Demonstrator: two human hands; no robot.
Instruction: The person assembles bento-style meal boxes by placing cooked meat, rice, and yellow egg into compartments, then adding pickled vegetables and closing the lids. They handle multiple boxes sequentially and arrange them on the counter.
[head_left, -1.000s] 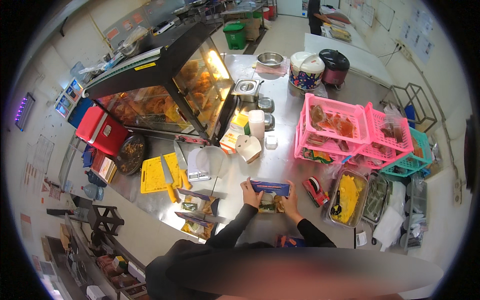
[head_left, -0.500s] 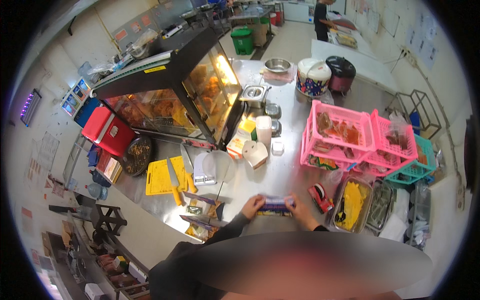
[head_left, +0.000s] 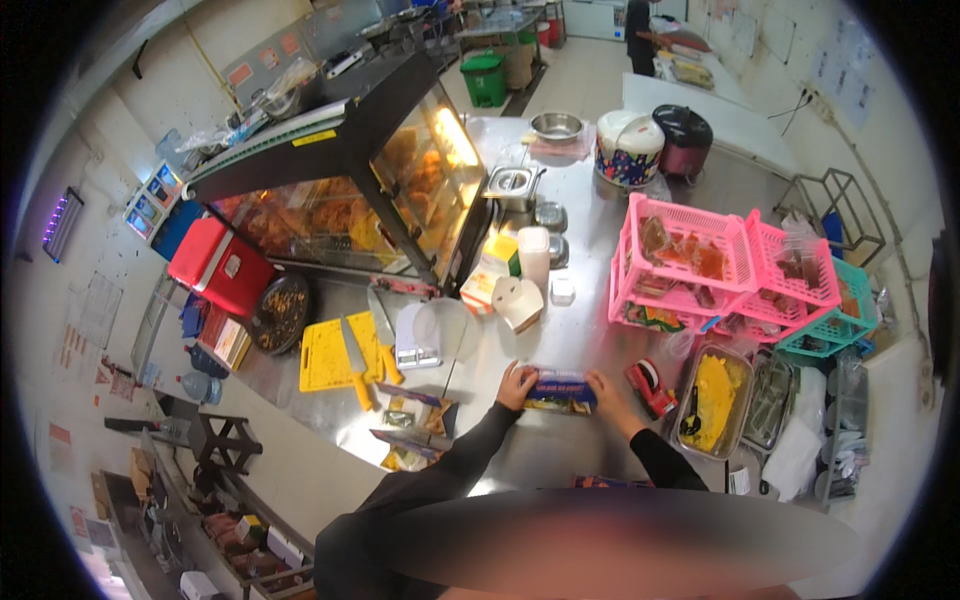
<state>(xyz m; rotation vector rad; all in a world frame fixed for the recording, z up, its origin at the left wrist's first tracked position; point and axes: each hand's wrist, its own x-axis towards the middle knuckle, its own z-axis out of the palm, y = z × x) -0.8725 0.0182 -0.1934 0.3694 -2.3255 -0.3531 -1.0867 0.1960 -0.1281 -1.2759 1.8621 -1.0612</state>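
A blue-purple cardboard food box (head_left: 562, 388) is on the steel worktop in front of me, its printed flap facing up. My left hand (head_left: 516, 386) pinches its left end, fingers curled over the edge. At the opposite end my right hand (head_left: 606, 395) grips the right edge, thumb and fingers closed. Some of the box's contents show along its near side, too small to name. A red tape dispenser (head_left: 652, 388) lies just right of my right hand. Two similar boxes with raised flaps (head_left: 418, 410) and packets inside stand to the left.
A yellow cutting board (head_left: 340, 352) with knives and a white scale (head_left: 418, 338) lie left. Behind is a lit glass food warmer (head_left: 350, 190). Pink baskets (head_left: 690, 262) and a tray of yellow food (head_left: 716, 400) stand right. A person (head_left: 642, 38) works far back.
Both hands and the box have moved slightly away from me; the flap now tilts up to show more print. The edge of another printed package has come into view nearer my body.
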